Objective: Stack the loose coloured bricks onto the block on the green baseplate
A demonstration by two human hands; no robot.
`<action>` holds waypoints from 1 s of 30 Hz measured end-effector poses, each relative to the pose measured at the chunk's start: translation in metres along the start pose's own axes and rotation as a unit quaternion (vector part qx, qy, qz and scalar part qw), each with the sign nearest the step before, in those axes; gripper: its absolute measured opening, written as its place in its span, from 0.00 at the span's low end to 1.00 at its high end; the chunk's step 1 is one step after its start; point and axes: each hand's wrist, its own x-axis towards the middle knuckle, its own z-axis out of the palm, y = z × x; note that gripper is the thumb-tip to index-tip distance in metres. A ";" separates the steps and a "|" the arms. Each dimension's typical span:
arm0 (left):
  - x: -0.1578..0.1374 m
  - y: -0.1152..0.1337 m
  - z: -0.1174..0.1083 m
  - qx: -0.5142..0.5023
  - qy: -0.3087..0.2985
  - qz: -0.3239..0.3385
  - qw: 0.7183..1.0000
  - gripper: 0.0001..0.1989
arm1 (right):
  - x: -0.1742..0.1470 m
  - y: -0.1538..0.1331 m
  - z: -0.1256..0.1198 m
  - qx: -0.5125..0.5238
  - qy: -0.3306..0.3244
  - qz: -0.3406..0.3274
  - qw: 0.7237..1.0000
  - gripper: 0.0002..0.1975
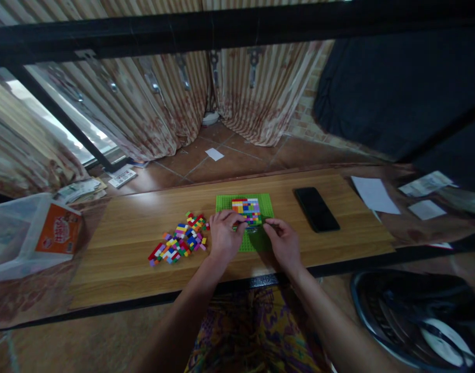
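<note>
A green studded baseplate [267,203] lies on the wooden board, with a block of multicoloured toy bricks [247,211] built on its middle. My left hand [226,234] is over the plate's left edge, its thumb and fingers drawn together at the near side of the built bricks. Across from it, my right hand [284,242] has thumb and forefinger pinched at the plate's right side. Anything in either pinch is too small to make out. Something small and shiny shows between the fingertips. To the left of my left hand lies a pile of loose toy bricks [181,242].
A black phone [316,209] lies on the wooden board [123,235], right of the plate. A clear plastic bin [17,235] with an orange label stands at the left. Papers [375,195] lie at the right. A dark round object [401,321] is at the lower right.
</note>
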 end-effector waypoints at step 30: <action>-0.014 -0.010 0.015 -0.088 0.010 0.029 0.996 0.14 | 0.021 -0.016 0.030 -0.277 -0.022 -0.052 0.959 0.30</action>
